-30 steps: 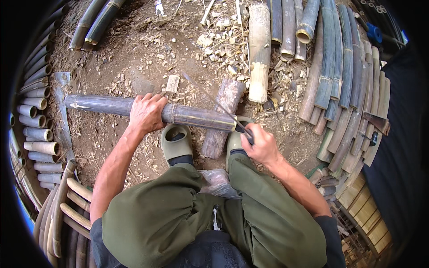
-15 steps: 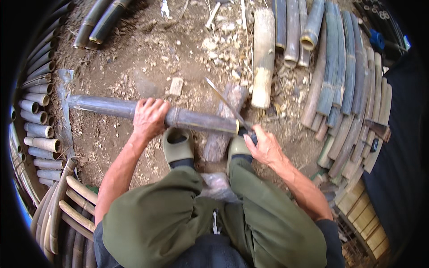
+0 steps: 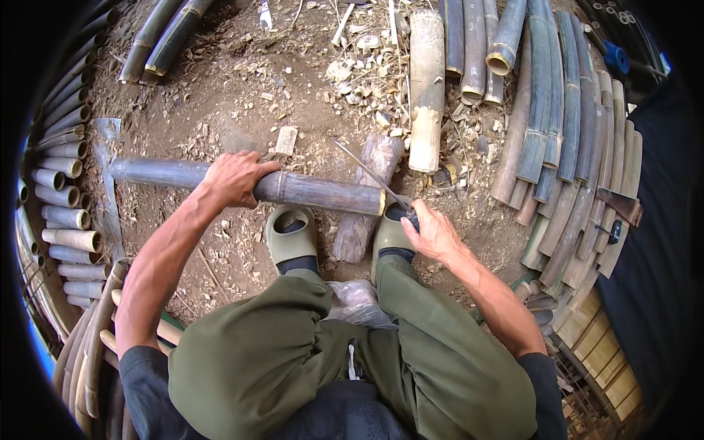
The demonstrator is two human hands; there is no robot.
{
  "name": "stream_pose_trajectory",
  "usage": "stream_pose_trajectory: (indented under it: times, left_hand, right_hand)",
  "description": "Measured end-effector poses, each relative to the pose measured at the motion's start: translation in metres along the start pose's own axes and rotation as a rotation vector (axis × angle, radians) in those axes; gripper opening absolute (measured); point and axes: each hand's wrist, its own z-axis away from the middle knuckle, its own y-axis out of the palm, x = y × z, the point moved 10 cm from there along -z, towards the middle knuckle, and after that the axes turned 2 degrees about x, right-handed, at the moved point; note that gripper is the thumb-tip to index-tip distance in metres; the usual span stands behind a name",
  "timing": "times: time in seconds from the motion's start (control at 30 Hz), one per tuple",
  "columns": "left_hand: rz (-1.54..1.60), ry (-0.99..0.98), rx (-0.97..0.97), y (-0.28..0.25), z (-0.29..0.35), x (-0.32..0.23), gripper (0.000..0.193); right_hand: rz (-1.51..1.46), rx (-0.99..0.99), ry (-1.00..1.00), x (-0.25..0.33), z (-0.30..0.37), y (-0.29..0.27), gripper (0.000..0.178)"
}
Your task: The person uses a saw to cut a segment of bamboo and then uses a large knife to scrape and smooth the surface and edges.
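Observation:
A dark bamboo pole section [image 3: 323, 192] lies crosswise in front of me, its right part resting over a short log [image 3: 353, 238]. Over its middle, my left hand [image 3: 238, 178] grips it from above, the thumb along the near side. My right hand [image 3: 434, 233] is closed round the black handle of a long, narrow-bladed knife [image 3: 374, 174]. The blade slants up and left past the pole's pale cut right end, close to its rim; whether it touches cannot be made out. My clogs [image 3: 292, 238] stand just nearer than the pole.
Bamboo poles [image 3: 539, 110] lie stacked at the right, with a hatchet-like tool [image 3: 620, 207] on them. A pale split log [image 3: 427, 95] lies beyond the short log. More cut bamboo [image 3: 66, 213] is piled along the left. Wood chips [image 3: 359, 73] litter the dirt floor.
My left hand has turned on the pole, its wrist and elbow swinging left and its thumb now showing. The pole's right end and the knife have shifted slightly left.

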Motion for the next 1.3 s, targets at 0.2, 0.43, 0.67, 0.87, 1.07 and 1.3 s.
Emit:
stream_pose_trajectory:
  times: [0.2,0.43,0.67,0.87,1.07,1.3]
  left_hand:
    - [-0.089,0.100,-0.258,-0.023,-0.017,0.004,0.071]
    - [-0.081,0.097,-0.263,-0.026,-0.021,0.002,0.061]
    - [-0.086,0.074,-0.479,-0.019,-0.005,0.003,0.046]
    - [-0.135,0.068,-0.693,-0.020,0.004,0.008,0.046]
    - [-0.141,0.082,-0.865,-0.022,0.013,-0.005,0.038]
    - [-0.180,0.035,-1.002,-0.015,0.025,-0.002,0.032]
  right_hand:
    - [-0.167,-0.327,-0.338,0.080,0.027,-0.041,0.034]
    - [-0.027,-0.011,0.054,0.002,-0.002,0.007,0.030]
    - [-0.177,-0.473,-0.451,0.080,0.035,-0.039,0.027]
    - [-0.187,-0.178,-0.130,0.037,0.007,-0.014,0.028]
    - [-0.059,-0.264,-0.176,0.026,0.011,-0.006,0.024]
    - [-0.216,-0.405,-0.351,0.076,0.021,-0.047,0.023]
